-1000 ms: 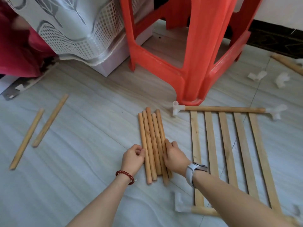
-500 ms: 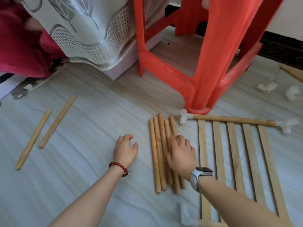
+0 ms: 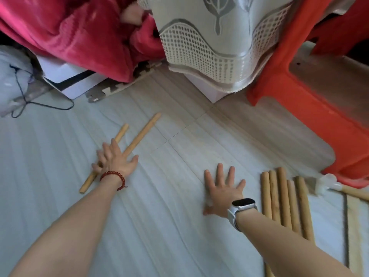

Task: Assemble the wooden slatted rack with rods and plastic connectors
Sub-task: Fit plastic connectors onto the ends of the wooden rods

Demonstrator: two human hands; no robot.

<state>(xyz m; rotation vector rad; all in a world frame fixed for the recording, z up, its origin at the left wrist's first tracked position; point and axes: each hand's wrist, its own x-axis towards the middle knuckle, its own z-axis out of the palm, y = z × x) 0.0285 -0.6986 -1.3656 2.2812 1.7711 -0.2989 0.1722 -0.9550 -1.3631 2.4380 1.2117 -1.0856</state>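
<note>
On the floor, far left: a white bag [image 3: 12, 76] with a dark cord [image 3: 40, 105] looping out from it, beside a white box [image 3: 69, 80].
Above them: a red blanket [image 3: 69, 37], bunched and hanging down.
Two loose rods [image 3: 139, 134]: lying side by side on the pale floor [image 3: 169, 226], slanting up to the right, well apart from the other wooden parts.
Left hand [image 3: 116, 161]: laid over the lower stretch of both rods, thumb spread to the right; the fingers on the far side look bent around the left rod, though the view is too blurred to tell whether they grip it. A red bead bracelet [image 3: 112, 177] sits on the wrist.
Centre top: a patterned grey-white cloth [image 3: 209, 47] draped over a white base.
Right hand [image 3: 222, 188]: flat on the bare floor, fingers straight and fanned, holding nothing; a watch [image 3: 242, 205] is on the wrist.
Bundle of rods [image 3: 283, 200]: five lying parallel and touching, just right of that hand.
White plastic connector [image 3: 325, 184]: fitted on a rod end, right of the bundle, close to the red stool [image 3: 309, 108].
Slatted panel [image 3: 354, 226]: partly visible at the lower right edge.
</note>
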